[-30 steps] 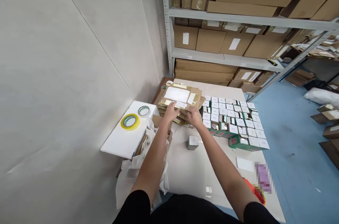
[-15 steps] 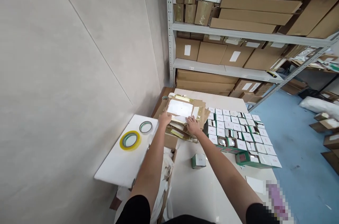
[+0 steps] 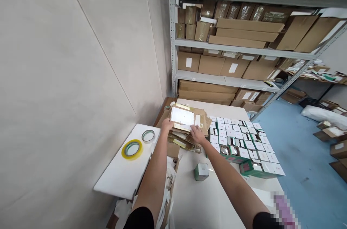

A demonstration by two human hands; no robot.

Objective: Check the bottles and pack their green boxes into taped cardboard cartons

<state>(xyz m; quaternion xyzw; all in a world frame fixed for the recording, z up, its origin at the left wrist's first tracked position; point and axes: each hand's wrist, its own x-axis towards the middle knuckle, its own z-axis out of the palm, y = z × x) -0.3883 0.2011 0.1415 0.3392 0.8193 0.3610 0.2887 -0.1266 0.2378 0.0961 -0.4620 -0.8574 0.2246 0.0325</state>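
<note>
A stack of flattened cardboard boxes (image 3: pixel 205 116) with tape strips and a large white label lies at the far left of the table. My left hand (image 3: pixel 167 125) is closed on the near left corner of the top piece. At its near edge, to the right of the label, my right hand (image 3: pixel 197 134) grips with the fingers over the top; its thumb is hard to see. A small white and green box (image 3: pixel 202 172) stands alone nearer me. Rows of similar small boxes (image 3: pixel 230 134), some with open tops, stand to the right of the cardboard.
On a white foam board (image 3: pixel 114 171) at left lie a yellow tape roll (image 3: pixel 132 149) and a thinner roll (image 3: pixel 148 135). White crumpled material fills an open carton (image 3: pixel 172 149) below my left arm. A metal shelf (image 3: pixel 200 74) with cartons rises behind the table; a wall is on the left.
The view has tilted up slightly, so the whole scene sits lower and more of the upper shelf shows. Both hands remain at the same edge of the cardboard stack.
</note>
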